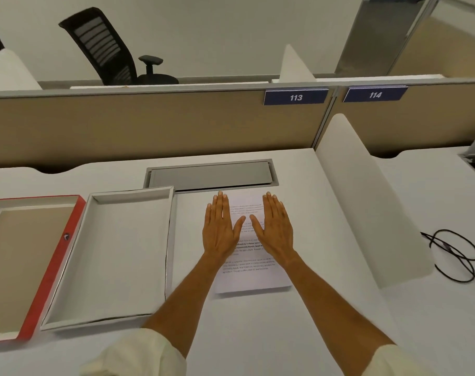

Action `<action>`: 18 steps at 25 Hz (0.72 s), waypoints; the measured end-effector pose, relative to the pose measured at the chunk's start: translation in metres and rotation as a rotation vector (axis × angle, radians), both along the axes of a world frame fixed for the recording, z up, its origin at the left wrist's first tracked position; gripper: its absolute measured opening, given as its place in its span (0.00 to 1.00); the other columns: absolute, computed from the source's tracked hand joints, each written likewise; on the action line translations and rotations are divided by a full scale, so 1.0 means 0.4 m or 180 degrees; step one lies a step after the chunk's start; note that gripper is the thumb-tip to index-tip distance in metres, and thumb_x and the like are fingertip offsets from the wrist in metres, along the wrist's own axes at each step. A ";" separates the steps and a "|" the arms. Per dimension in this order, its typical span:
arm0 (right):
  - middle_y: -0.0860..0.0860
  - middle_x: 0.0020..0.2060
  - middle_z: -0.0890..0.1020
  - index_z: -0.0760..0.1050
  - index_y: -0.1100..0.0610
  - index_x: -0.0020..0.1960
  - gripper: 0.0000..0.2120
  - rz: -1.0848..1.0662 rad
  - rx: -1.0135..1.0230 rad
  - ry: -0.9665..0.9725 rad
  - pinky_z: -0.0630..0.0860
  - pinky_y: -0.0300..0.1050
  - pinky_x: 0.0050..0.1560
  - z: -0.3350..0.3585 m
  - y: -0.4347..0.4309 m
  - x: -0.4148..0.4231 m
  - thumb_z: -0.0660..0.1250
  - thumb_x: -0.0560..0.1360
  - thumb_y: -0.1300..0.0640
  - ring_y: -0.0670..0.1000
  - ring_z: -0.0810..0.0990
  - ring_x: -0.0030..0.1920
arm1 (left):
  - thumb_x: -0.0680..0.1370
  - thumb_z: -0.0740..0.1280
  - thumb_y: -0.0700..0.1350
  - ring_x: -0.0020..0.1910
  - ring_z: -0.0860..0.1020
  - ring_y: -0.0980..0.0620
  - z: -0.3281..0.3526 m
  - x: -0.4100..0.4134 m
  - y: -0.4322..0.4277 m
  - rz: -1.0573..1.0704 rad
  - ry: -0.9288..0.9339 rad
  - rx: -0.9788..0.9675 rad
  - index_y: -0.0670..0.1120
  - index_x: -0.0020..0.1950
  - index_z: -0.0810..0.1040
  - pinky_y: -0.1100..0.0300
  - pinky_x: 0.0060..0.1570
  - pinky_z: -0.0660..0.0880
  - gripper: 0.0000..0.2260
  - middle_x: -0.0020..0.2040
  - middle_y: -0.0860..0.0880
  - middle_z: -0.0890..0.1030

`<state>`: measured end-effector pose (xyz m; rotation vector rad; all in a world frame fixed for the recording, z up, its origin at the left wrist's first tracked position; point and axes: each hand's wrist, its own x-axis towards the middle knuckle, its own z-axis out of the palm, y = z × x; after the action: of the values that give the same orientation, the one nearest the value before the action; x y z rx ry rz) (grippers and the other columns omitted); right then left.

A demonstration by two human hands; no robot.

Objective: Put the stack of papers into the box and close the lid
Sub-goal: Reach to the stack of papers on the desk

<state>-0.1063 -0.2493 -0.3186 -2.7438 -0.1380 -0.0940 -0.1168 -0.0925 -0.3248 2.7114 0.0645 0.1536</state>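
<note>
A stack of printed white papers lies flat on the white desk, right of centre. My left hand and my right hand both rest palm down on its upper half, fingers spread, holding nothing. Left of the papers sits an open white box with nothing inside. Its red-edged lid lies upside down at the far left, touching the box's left side.
A grey cable hatch is set into the desk just behind the papers. A white side divider stands to the right, with a black cable beyond it. A tan partition closes the back.
</note>
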 end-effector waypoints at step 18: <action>0.52 0.79 0.47 0.43 0.57 0.79 0.37 -0.0170 0.0237 0.0575 0.42 0.46 0.78 -0.114 -0.005 -0.038 0.56 0.79 0.41 0.51 0.46 0.79 | 0.80 0.53 0.62 0.81 0.45 0.48 -0.118 -0.024 -0.012 0.0392 0.0476 -0.0159 0.43 0.80 0.43 0.52 0.79 0.42 0.37 0.81 0.47 0.45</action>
<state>-0.1216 -0.2515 -0.3641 -2.6658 -0.0110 0.1315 -0.1264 -0.0973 -0.3720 2.6652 0.2758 -0.0151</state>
